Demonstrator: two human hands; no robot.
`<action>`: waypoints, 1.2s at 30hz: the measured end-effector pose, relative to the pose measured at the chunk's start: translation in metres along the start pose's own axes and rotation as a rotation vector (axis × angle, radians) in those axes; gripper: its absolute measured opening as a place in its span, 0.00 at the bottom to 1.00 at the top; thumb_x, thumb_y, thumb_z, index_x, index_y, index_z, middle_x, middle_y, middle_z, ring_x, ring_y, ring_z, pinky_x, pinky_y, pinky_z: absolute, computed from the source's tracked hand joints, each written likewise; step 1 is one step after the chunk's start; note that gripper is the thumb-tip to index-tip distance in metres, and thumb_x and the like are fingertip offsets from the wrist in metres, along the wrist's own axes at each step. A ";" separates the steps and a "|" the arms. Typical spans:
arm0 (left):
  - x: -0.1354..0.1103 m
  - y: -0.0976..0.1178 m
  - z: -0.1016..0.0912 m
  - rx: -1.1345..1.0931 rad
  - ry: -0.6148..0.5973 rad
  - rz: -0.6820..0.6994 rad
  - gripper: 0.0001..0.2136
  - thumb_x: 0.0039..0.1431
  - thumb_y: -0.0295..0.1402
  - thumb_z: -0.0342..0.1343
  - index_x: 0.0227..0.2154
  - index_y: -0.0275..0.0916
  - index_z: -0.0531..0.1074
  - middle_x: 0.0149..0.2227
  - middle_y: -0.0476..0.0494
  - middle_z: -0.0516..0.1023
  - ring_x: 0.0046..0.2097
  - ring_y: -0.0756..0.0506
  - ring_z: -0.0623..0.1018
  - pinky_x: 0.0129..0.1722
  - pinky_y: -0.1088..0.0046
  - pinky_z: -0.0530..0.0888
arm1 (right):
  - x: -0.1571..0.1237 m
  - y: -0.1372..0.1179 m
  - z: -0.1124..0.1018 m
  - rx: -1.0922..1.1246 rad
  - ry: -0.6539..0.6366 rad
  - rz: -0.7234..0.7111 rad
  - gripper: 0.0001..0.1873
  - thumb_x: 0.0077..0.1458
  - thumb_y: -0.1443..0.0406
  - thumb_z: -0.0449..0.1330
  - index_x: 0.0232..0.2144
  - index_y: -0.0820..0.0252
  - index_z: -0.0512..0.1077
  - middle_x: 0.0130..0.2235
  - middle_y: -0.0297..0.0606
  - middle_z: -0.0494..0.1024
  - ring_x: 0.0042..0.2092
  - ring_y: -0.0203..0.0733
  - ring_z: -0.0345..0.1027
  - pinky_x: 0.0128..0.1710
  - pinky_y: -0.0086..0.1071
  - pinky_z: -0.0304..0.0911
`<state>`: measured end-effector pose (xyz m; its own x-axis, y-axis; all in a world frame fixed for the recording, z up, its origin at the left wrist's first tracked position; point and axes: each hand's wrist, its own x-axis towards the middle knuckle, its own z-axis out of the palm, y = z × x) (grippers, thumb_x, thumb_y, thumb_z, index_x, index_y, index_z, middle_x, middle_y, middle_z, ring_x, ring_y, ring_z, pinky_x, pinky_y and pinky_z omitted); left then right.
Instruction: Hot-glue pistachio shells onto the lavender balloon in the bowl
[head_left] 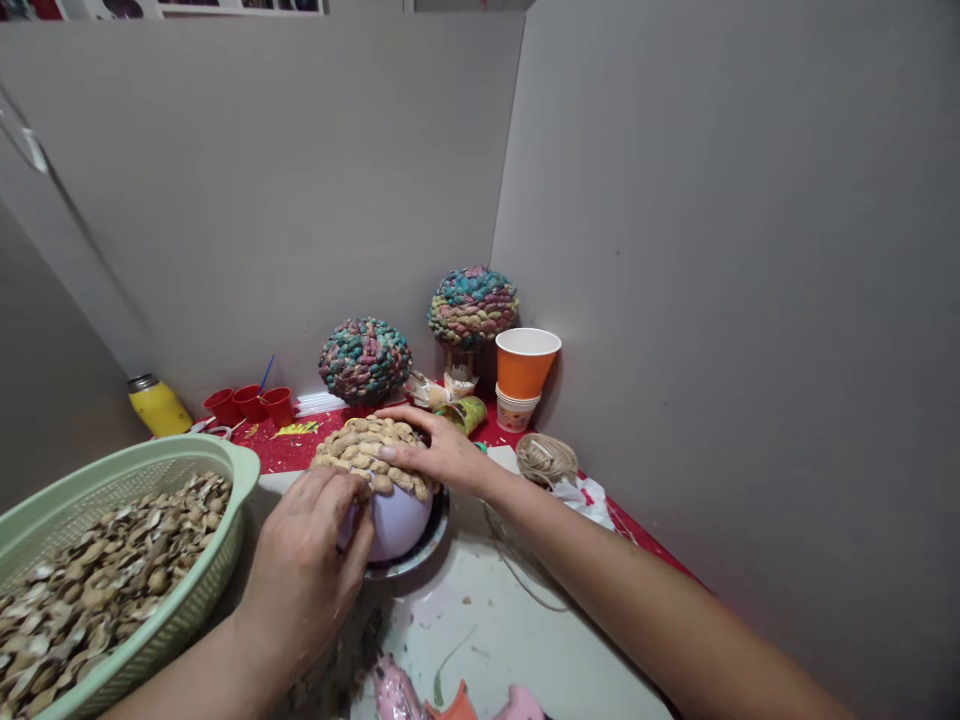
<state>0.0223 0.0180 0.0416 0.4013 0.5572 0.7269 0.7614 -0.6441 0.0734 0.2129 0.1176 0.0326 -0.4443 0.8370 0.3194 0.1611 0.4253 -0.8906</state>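
Observation:
A pale lilac ball (401, 522), perhaps a balloon, sits in a dark round bowl (439, 530). Rows of peanut shells (367, 440) cover its upper part. My right hand (439, 450) lies on top of the shells, thumb and fingers spread apart. At the lower left edge of the shell rows, my left hand (315, 545) has its fingers pinched together against the ball; whatever they hold is hidden behind them. Left of that hand stands a green colander (244, 470) full of loose peanut shells (112, 570).
Two colourful shell-covered domes (365, 360) (472, 305) stand at the back. An orange paper cup (527, 365) and twine ball (546, 458) are to the right. Red cups (250, 403) and a yellow bottle (159, 404) stand back left. A pink glue gun (397, 690) lies in front. Grey walls enclose the table.

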 end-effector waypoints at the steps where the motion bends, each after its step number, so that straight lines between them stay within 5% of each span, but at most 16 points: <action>1: -0.001 -0.001 0.000 0.000 0.000 -0.001 0.07 0.59 0.23 0.53 0.39 0.39 0.67 0.35 0.44 0.76 0.38 0.43 0.75 0.39 0.66 0.73 | 0.000 0.000 0.000 -0.001 0.001 -0.001 0.31 0.47 0.52 0.66 0.52 0.59 0.71 0.51 0.41 0.76 0.54 0.52 0.68 0.55 0.43 0.63; 36: -0.003 -0.003 0.004 0.017 0.011 0.027 0.08 0.60 0.24 0.53 0.41 0.39 0.66 0.37 0.42 0.76 0.39 0.42 0.77 0.39 0.66 0.76 | 0.000 0.006 0.001 -0.013 0.024 -0.040 0.30 0.47 0.51 0.67 0.51 0.57 0.72 0.52 0.40 0.76 0.54 0.52 0.68 0.56 0.44 0.60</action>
<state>0.0208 0.0209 0.0367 0.4161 0.5343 0.7358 0.7589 -0.6498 0.0426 0.2132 0.1195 0.0270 -0.4296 0.8270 0.3627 0.1551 0.4633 -0.8725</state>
